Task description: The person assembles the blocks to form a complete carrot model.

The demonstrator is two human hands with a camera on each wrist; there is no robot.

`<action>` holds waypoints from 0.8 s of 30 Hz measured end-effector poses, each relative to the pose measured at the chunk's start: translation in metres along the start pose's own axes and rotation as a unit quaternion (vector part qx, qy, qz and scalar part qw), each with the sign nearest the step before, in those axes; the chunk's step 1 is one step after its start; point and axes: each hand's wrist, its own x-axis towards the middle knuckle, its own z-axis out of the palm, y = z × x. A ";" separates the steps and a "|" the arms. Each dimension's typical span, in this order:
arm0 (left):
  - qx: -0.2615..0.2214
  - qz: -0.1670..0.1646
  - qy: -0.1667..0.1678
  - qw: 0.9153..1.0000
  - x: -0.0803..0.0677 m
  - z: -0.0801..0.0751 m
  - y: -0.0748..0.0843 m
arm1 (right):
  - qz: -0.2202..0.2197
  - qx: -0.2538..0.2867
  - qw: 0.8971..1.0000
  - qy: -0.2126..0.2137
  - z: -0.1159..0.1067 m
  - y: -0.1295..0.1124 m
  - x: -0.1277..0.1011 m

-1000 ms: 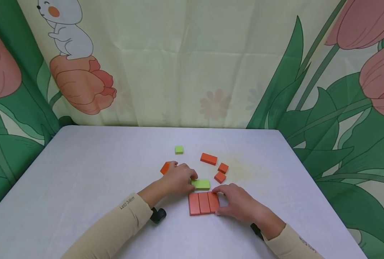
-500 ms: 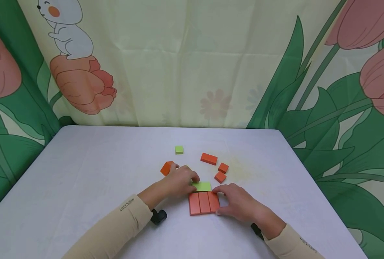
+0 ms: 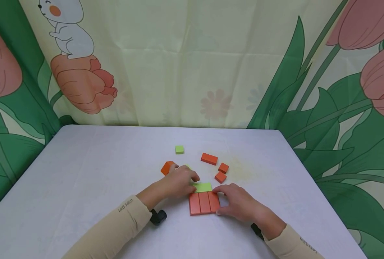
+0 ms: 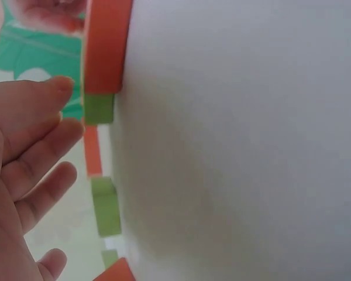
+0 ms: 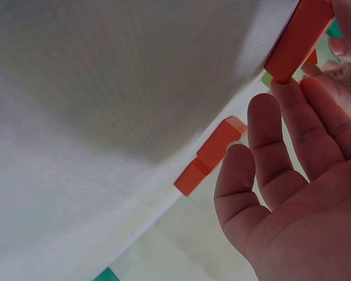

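Three red blocks [image 3: 204, 203] stand side by side as one slab near the middle front of the table. Against their far edge lies a longer green block [image 3: 203, 187]. My left hand [image 3: 179, 181] has its thumb and index finger at the green block's left end, pinching it. On the other side, my right hand [image 3: 237, 202] spans the rightmost red block between thumb and fingertip, one at each end. The left wrist view shows the green block's end [image 4: 99, 109] beside the fingertips. In the right wrist view, a fingertip meets the red block [image 5: 298, 41].
Beyond the hands lie a small green block [image 3: 179, 150], an orange-red bar [image 3: 209, 158] and two small orange-red cubes [image 3: 223, 168]. An orange block [image 3: 167, 167] sits behind the left hand, which mostly hides another green piece [image 3: 188, 167]. A printed cloth [image 3: 179, 72] hangs behind the table.
The longer green block has slid toward the red blocks and slightly right, closing the gap, with my left hand following it. My right hand and the red blocks have stayed put.
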 end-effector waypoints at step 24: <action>0.013 -0.049 0.018 0.999 0.024 -0.015 -0.045 | -0.004 0.007 1.000 -0.001 -0.001 -0.002 -0.004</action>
